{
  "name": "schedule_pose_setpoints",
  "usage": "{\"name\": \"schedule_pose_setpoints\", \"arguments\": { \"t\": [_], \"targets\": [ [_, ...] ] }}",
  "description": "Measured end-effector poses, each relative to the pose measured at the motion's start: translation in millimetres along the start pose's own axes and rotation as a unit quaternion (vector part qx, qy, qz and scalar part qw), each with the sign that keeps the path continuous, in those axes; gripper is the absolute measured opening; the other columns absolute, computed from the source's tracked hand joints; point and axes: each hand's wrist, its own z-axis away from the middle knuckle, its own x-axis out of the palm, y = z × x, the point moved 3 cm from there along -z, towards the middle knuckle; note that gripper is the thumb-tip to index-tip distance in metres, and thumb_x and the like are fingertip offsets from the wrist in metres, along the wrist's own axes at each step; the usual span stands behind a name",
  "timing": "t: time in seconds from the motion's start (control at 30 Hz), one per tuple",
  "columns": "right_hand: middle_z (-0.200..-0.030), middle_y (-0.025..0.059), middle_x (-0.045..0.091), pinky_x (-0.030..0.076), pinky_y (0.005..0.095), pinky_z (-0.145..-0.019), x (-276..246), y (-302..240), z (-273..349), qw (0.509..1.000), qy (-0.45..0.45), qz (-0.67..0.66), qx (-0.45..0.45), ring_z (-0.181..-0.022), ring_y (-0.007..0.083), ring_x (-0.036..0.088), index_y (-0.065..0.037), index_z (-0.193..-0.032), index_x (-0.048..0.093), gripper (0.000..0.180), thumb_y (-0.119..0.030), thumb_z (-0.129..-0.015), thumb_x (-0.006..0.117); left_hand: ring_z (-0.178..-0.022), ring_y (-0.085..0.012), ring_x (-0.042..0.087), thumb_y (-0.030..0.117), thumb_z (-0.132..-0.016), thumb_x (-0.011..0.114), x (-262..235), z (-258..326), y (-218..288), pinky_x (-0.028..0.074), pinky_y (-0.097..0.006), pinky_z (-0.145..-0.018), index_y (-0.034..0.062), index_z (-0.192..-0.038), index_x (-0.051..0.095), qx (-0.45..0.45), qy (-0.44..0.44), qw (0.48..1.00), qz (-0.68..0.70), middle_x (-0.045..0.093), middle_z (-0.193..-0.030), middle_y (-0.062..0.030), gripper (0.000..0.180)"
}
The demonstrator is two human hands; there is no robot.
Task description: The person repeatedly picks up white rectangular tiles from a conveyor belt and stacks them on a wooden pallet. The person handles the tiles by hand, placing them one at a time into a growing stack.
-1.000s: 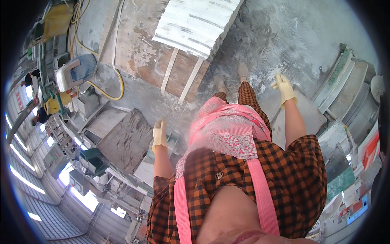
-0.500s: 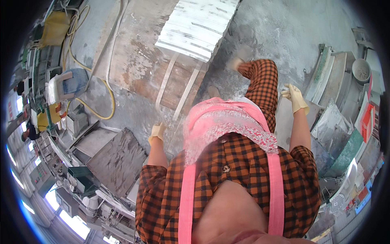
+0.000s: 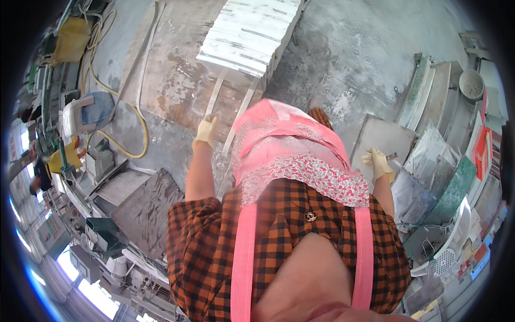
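Observation:
My left hand (image 3: 205, 130), in a cream glove, hangs at my left side with its fingers curled in; nothing shows in it. It is nearest to the pale straps (image 3: 215, 92) that run over a worn brown board (image 3: 174, 80). On that board, ahead of me, stands a stack of white slabs or strips (image 3: 249, 35). My right hand (image 3: 379, 163), gloved alike, is low by my right side. Its fingers are bent but apart, and I see nothing held. Beyond it, in view, lies a flat grey slab (image 3: 382, 134); I cannot tell whether they touch.
Long stone-like pieces (image 3: 432, 94) and a round bucket (image 3: 471, 86) line the right side, with an orange crate (image 3: 484, 153) farther out. At left are a yellow hose (image 3: 145, 134), a blue-and-white container (image 3: 97, 111) and a dark streaked sheet (image 3: 147, 212).
My left hand has swung forward and up, and my right hand has dropped back toward my body. My stride has changed, with the checked trouser leg now mostly behind the pink apron.

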Motion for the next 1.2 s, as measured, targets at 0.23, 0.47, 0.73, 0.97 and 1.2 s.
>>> {"name": "schedule_pose_setpoints", "arguments": {
  "t": [0.23, 0.47, 0.73, 0.97, 1.2],
  "targets": [
    [-0.087, 0.0152, 0.074, 0.050, 0.0278, -0.059, 5, -29, -13, 0.998, -0.008, 0.059, -0.007, -0.063, 0.0153, 0.067, -0.008, -0.123, 0.058, 0.042, -0.039, -0.100, 0.042, -0.084, -0.0144, 0.061, 0.025, -0.092, 0.057, -6, 23, -30, 0.046, -0.030, -0.077, -0.0029, -0.111, 0.067, -0.072, 0.046, 0.991, 0.107, 0.070, -0.093, -0.0071, 0.035],
    [-0.085, 0.0119, 0.074, 0.047, 0.0269, -0.057, 28, -27, -12, 0.997, 0.000, 0.068, 0.021, -0.063, 0.0156, 0.067, -0.009, -0.122, 0.060, 0.042, -0.039, -0.100, 0.040, -0.077, -0.0147, 0.060, 0.026, -0.092, 0.055, -20, 11, -115, 0.046, -0.031, -0.071, -0.0007, -0.109, 0.068, -0.069, 0.041, 0.995, 0.064, 0.068, -0.084, -0.0054, 0.035],
    [-0.087, 0.0156, 0.074, 0.054, 0.0339, -0.064, 49, 2, -11, 0.998, -0.021, 0.022, -0.056, -0.064, 0.0207, 0.069, -0.007, -0.123, 0.059, 0.044, -0.041, -0.101, 0.043, -0.090, -0.0242, 0.066, 0.032, -0.090, 0.053, -64, -50, -74, 0.050, -0.040, -0.079, 0.0072, -0.119, 0.065, 0.033, 0.068, 0.995, -0.062, 0.068, -0.105, -0.0148, 0.040],
    [-0.084, 0.0171, 0.073, 0.052, 0.0281, -0.057, 7, 76, 46, 0.995, 0.062, -0.078, -0.022, -0.062, 0.0192, 0.068, -0.005, -0.118, 0.058, 0.036, -0.035, -0.101, 0.047, -0.085, -0.0163, 0.065, 0.024, -0.088, 0.056, -7, -74, 7, 0.050, -0.031, -0.075, 0.0024, -0.113, 0.067, 0.072, 0.033, 0.997, 0.003, 0.071, -0.091, -0.0108, 0.035],
    [-0.079, 0.0208, 0.071, 0.054, 0.0307, -0.056, 14, -7, 9, 0.998, 0.038, 0.058, 0.005, -0.056, 0.0227, 0.066, 0.001, -0.116, 0.055, 0.039, -0.032, -0.096, 0.050, -0.093, -0.0256, 0.068, 0.028, -0.089, 0.050, 20, -38, -54, 0.051, -0.038, -0.082, 0.0070, -0.112, 0.068, -0.015, 0.102, 0.988, -0.115, 0.071, -0.096, -0.0155, 0.036]
  ]
}}
